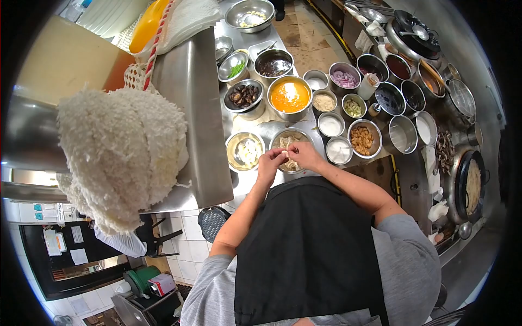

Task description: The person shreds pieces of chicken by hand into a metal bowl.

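My left hand (269, 164) and my right hand (305, 155) meet over a metal bowl (312, 142). Their fingers pinch a small pale piece (285, 155) that looks like a garlic clove. In the bowl lie more pale pieces (289, 140), partly covered by my hands; their kind is hard to make out. Just left of my left hand, another metal bowl (232, 154) holds white, clove-like pieces (250, 151).
Behind the hands stand bowls of orange liquid (289, 96) and dark mushrooms (244, 95). To the right are containers of white powder (330, 125), brown chunks (361, 140) and sliced onion (343, 79). A shaggy white mop-like bundle (122, 152) hangs at left; a pan (472, 182) sits far right.
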The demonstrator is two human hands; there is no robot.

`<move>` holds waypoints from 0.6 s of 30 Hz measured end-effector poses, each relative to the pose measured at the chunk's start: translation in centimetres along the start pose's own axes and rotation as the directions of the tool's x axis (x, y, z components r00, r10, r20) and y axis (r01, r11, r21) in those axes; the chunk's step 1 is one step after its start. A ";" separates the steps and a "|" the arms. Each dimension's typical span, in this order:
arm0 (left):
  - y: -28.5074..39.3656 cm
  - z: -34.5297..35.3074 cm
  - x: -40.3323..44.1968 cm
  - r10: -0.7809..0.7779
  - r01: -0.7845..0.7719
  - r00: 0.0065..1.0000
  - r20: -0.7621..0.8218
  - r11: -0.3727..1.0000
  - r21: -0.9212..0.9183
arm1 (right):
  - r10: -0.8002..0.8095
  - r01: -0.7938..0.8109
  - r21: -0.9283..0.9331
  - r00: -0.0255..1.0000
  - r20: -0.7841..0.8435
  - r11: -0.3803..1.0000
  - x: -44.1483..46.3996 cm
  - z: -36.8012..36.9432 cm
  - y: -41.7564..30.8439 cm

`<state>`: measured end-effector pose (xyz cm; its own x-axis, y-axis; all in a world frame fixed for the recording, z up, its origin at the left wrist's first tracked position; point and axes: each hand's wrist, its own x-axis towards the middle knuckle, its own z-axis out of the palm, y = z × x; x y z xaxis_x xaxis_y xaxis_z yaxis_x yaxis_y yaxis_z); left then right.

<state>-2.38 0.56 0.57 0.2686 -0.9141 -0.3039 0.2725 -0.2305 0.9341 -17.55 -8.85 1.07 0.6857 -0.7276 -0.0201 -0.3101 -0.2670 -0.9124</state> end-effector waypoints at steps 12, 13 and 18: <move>0.9 -0.3 0.1 0.007 -0.012 0.999 0.043 0.995 0.098 | -0.004 0.002 -0.049 0.998 -0.057 0.999 -0.1 0.2 -0.9; 1.0 -0.4 0.1 0.007 -0.012 0.999 0.049 0.995 0.099 | 0.011 -0.013 -0.037 0.997 -0.072 0.999 -0.1 0.4 -0.9; 0.9 -1.2 -0.1 -0.016 0.016 0.995 0.103 1.000 -0.003 | 0.041 -0.038 0.024 0.991 -0.124 0.999 -0.2 1.6 0.3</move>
<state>-1.04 0.80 1.19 0.1680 -0.9397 -0.2978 0.2796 -0.2442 0.9285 -16.74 -7.79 0.14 0.5852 -0.8109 -0.0067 -0.3204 -0.2237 -0.9205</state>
